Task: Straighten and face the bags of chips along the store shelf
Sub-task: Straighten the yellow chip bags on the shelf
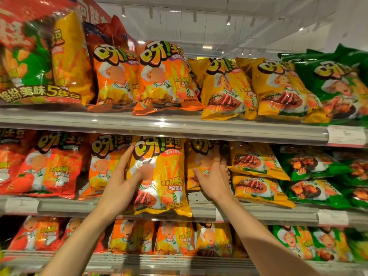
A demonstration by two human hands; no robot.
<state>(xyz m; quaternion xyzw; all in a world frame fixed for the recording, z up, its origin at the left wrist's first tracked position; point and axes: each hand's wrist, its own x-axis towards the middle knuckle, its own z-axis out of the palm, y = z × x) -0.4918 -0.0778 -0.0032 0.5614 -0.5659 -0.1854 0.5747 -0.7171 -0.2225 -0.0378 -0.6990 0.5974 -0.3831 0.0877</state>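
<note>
A yellow chip bag (165, 176) stands upright at the front edge of the middle shelf (258, 213), facing out. My left hand (121, 180) lies flat against the bag's left side, fingers straight, thumb on its front. My right hand (214, 176) reaches past the bag's right side, with spread fingers touching a second yellow bag (199, 162) that stands further back. Right of that, two yellow bags (256, 176) lie flat and stacked.
Orange (103, 164) and red bags (53, 164) fill the middle shelf's left, green bags (318, 172) its right. The upper shelf (159, 124) holds orange, yellow and green bags, with a large multipack (39, 62) at left. A lower shelf carries more bags. Price tags (346, 136) sit on the rails.
</note>
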